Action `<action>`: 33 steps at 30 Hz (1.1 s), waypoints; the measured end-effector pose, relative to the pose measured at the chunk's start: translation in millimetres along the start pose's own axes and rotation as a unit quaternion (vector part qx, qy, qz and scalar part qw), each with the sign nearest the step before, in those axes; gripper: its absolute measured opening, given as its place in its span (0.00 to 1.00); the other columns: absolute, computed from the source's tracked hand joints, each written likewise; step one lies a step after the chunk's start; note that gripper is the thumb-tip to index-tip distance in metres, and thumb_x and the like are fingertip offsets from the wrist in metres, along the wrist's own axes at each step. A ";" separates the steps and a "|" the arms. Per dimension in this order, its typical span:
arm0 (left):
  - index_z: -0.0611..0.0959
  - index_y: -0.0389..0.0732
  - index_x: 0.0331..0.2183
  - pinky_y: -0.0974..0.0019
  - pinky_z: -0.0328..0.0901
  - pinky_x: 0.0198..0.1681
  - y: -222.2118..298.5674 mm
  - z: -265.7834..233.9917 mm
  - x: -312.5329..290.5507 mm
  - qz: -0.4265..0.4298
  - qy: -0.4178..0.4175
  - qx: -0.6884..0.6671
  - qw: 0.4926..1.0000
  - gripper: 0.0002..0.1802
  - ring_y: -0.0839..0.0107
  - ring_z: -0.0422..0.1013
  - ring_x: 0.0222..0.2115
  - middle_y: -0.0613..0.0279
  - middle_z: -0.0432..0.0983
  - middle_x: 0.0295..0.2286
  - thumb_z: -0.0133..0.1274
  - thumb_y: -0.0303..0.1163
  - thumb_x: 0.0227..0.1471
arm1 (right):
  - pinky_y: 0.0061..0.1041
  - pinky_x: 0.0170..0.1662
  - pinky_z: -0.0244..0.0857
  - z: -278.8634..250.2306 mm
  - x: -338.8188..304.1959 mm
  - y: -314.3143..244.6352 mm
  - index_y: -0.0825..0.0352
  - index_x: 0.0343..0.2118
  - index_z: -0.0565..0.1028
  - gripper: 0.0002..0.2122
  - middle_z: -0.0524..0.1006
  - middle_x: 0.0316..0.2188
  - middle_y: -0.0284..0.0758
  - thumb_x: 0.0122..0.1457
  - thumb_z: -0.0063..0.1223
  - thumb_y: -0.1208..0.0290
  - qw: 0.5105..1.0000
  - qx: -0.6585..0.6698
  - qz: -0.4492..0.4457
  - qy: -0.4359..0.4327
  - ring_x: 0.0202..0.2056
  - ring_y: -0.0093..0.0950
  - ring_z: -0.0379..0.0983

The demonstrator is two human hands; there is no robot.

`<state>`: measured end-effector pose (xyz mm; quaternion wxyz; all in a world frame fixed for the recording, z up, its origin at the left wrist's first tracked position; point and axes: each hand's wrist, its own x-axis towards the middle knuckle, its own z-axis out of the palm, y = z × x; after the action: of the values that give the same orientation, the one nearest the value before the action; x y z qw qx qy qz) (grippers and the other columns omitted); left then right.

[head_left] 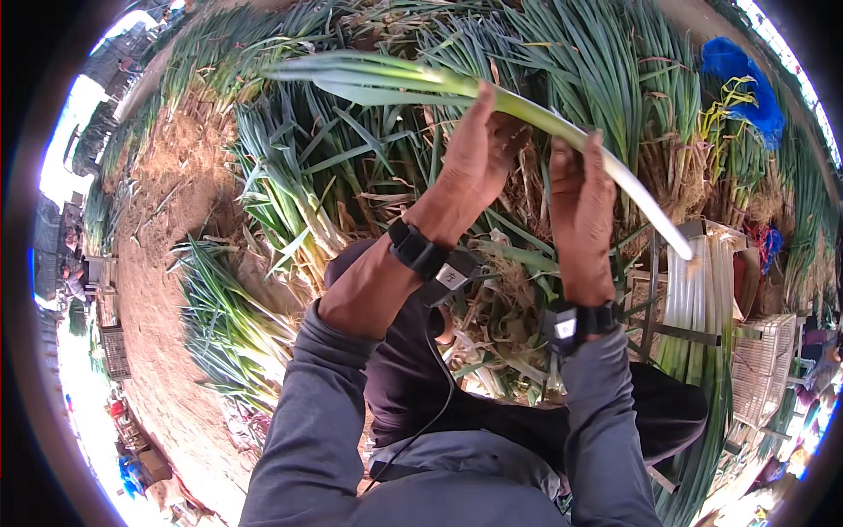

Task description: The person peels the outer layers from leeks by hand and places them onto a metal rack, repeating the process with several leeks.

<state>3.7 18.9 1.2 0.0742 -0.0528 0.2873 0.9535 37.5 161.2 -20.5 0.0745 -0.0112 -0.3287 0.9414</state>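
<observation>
A long leek (pixel 645 198) stretches across in front of me, its green leaves to the far left and its white root end down to the right. My left hand (pixel 474 158) is closed around the green part of the stem, thumb on the near side. Farther along the stem, my right hand (pixel 584 206) pinches it between thumb and fingers, partly hidden behind the stalk. Below my hands lies a heap of stripped leaves and peelings (pixel 509 307).
Piled leeks (pixel 597 61) ring the far side. At right, trimmed white leeks (pixel 698 290) lie in a metal rack (pixel 650 299) by a pale plastic crate (pixel 764 373). A blue plastic sheet (pixel 742 83) sits far right. More leeks (pixel 237 325) lie left on dirt ground (pixel 158 307).
</observation>
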 end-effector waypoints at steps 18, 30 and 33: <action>0.80 0.39 0.44 0.68 0.69 0.46 -59.2 -1.0 21.1 -0.165 -0.109 0.224 0.954 0.19 0.72 0.75 0.40 0.63 0.79 0.37 0.57 0.42 0.58 | 0.21 0.21 0.62 -68.2 -65.0 -388.0 0.66 0.21 0.78 0.13 0.74 0.16 0.26 0.60 0.59 0.65 0.674 -0.581 -0.405 0.212 0.21 0.18 0.72; 0.81 0.41 0.45 0.72 0.69 0.42 -123.3 38.6 18.1 -0.218 -0.129 0.301 0.919 0.16 0.77 0.74 0.36 0.69 0.78 0.35 0.54 0.41 0.60 | 0.43 0.42 0.69 -354.1 -248.0 -583.4 0.64 0.39 0.77 0.12 0.78 0.34 0.45 0.56 0.56 0.62 0.091 -0.968 0.147 0.183 0.38 0.47 0.76; 0.80 0.41 0.45 0.72 0.69 0.40 -131.2 62.3 0.6 -0.225 -0.088 0.375 0.895 0.16 0.77 0.74 0.35 0.70 0.78 0.33 0.54 0.40 0.60 | 0.43 0.42 0.69 -386.0 -245.4 -515.1 0.67 0.34 0.78 0.11 0.79 0.32 0.47 0.53 0.59 0.64 0.179 -0.932 0.248 0.194 0.37 0.47 0.77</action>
<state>22.0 161.7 -18.0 0.3257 0.0001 0.5966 0.7334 375.6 761.3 -10.1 -0.1674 -0.3353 -0.9191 -0.1218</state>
